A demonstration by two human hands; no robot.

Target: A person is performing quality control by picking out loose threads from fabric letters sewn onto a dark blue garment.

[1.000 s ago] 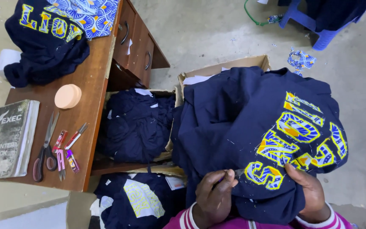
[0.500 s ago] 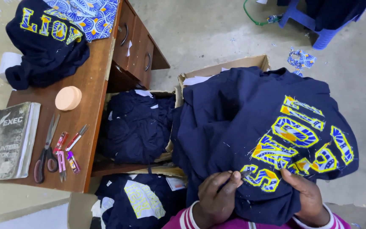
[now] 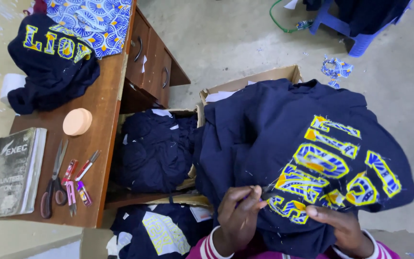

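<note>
While the soft, light navy garment [image 3: 283,144] with yellow-and-blue appliqué letters lies draped over our lap, our left hand [image 3: 238,218] pinches its cloth beside the letters and our right hand [image 3: 339,225] presses flat, fingers loose.

An open brown cardboard box [image 3: 264,79] sits on the floor at twelve o'clock, mostly covered. A second open box [image 3: 188,115] lies at nine o'clock of it. A grey, worn book cover [image 3: 13,170] rests at far nine o'clock.
</note>
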